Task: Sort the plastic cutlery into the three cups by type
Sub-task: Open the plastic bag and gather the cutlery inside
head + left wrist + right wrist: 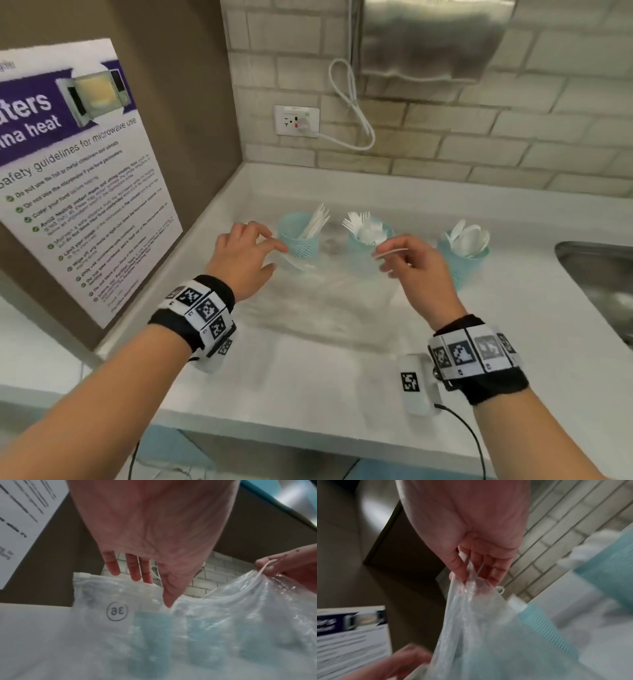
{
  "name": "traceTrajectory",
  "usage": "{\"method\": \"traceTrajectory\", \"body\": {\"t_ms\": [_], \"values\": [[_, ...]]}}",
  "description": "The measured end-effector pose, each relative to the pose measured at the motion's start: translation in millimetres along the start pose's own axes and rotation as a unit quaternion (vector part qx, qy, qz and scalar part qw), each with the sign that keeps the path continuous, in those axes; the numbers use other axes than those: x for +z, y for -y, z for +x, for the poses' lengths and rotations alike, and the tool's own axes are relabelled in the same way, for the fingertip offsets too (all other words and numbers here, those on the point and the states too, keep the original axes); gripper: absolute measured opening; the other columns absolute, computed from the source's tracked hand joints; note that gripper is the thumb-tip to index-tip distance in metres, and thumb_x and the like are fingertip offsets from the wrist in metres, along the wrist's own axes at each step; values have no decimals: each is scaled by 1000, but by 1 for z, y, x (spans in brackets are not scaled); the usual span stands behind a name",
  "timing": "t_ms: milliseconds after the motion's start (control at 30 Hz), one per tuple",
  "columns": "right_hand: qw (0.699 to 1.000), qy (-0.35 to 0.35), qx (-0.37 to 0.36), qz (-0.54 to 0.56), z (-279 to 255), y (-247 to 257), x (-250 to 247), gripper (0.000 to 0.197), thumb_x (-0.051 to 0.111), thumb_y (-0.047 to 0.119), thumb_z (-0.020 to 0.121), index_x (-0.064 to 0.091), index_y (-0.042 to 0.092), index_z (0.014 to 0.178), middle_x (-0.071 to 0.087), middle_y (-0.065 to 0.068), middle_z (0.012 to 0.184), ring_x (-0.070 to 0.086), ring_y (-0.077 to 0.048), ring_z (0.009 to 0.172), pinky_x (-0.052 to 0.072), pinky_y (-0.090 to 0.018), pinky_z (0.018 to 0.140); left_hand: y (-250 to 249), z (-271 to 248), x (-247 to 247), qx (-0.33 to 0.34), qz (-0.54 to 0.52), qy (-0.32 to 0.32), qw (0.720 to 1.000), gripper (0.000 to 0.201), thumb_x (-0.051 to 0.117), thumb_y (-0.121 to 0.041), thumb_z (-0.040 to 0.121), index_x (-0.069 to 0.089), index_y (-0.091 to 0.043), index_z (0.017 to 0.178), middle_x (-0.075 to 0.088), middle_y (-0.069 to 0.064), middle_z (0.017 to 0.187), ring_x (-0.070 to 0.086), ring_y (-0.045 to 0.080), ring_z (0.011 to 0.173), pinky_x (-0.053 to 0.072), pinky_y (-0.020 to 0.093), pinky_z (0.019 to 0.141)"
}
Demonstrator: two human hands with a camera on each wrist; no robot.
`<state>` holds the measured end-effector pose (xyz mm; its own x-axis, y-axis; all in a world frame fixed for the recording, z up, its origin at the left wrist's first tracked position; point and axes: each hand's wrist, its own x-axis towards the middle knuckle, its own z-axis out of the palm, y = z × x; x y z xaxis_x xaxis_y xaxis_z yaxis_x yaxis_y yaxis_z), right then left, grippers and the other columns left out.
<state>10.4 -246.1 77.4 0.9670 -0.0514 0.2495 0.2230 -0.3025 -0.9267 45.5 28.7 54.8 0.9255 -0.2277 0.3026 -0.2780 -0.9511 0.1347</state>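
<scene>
The right hand (409, 260) pinches the clear bag (471, 615). The left hand (245, 257) is loose, fingers straight. The cutlery sits in three cups (301, 236) mid-frame. The bag looks empty, maybe. Lift it slowly, clear of the cups.

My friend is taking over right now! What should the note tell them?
Right hand pinches the top edge of the clear plastic bag, lifting it.
Left hand is at the bag's other side, fingers spread; any grip is unclear.
Three teal cups stand in a row: knives, forks, spoons.
Done: cutlery looks sorted.
Left: no loose cutlery seen; set the bag aside.
</scene>
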Motion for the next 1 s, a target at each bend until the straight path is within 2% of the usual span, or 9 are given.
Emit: {"method": "traceTrajectory", "body": {"t_ms": [100, 167, 233, 367, 500, 633, 700, 867, 1000], "values": [[996, -64, 27, -55, 11, -5, -39, 28, 48, -7, 87, 62, 17, 82, 69, -3, 88, 61, -1, 61, 48, -16, 64, 1, 9, 4, -5, 42, -10, 999, 26, 60, -44, 86, 68, -30, 106, 55, -4, 117, 46, 24, 114, 29, 42, 94], [988, -109, 58, -98, 16, -12, -57, 26, 47, -5, 86, 65, 14, 84, 69, -9, 94, 64, -13, 71, 48, -19, 68, 3, 10, 3, -45, 20, 26, 998, 28, 54, -53, 88, 66, -31, 100, 58, -9, 106, 52, 19, 107, 33, 38, 90], [971, -142, 83, -171, 19, -18, -66, 29, 47, -3, 85, 68, 16, 85, 68, -13, 103, 58, -24, 85, 43, -22, 73, 3, 8, 2, -99, -108, 46, 988, 21, 58, -48, 87, 65, -29, 94, 61, -10, 95, 58, 16, 93, 40, 32, 79], [936, -156, 49, -313, 16, -6, -44, 32, 52, 2, 81, 71, 24, 94, 56, -5, 125, 42, -30, 118, 25, -28, 95, -9, -1, 6, -135, -312, -13, 941, 7, 70, -24, 84, 67, -22, 91, 63, -8, 86, 56, 6, 75, 42, 15, 67], [968, -57, -53, -237, 14, 22, 18, 29, 57, 2, 80, 71, 24, 93, 58, 0, 115, 42, -20, 114, 20, -17, 88, -19, -3, 2, -158, -468, -42, 868, 16, 69, -11, 85, 64, -26, 90, 63, -3, 85, 57, 9, 72, 53, 20, 67], [973, 89, -112, -181, 12, 36, 80, 24, 61, 12, 85, 69, 19, 106, 62, -1, 110, 48, -20, 109, 37, -30, 98, -27, -7, -7, -141, -571, -44, 807, 15, 56, -6, 93, 55, -20, 97, 70, 5, 91, 63, 14, 81, 55, 18, 68], [968, 89, -135, -191, 13, 37, 97, 22, 63, 23, 86, 69, 21, 107, 65, 2, 105, 49, -18, 102, 42, -35, 93, -30, -10, -9, -142, -574, -51, 805, 10, 54, -8, 94, 54, -18, 96, 71, 6, 95, 65, 14, 82, 55, 21, 72], [974, 57, -141, -171, 21, 39, 107, 21, 65, 28, 87, 73, 18, 104, 69, 0, 96, 40, -9, 89, 31, -18, 81, -33, -15, -10, -187, -589, -101, 780, 5, 62, -14, 90, 59, -13, 86, 70, 5, 79, 66, 8, 66, 56, 21, 69], [972, 76, -127, -182, 20, 36, 106, 18, 63, 30, 88, 75, 19, 97, 71, -1, 96, 46, -14, 92, 37, -24, 84, -35, -19, -7, -171, -595, -110, 777, 10, 59, -9, 92, 58, -13, 82, 71, 0, 72, 66, 8, 68, 56, 18, 65]]}}
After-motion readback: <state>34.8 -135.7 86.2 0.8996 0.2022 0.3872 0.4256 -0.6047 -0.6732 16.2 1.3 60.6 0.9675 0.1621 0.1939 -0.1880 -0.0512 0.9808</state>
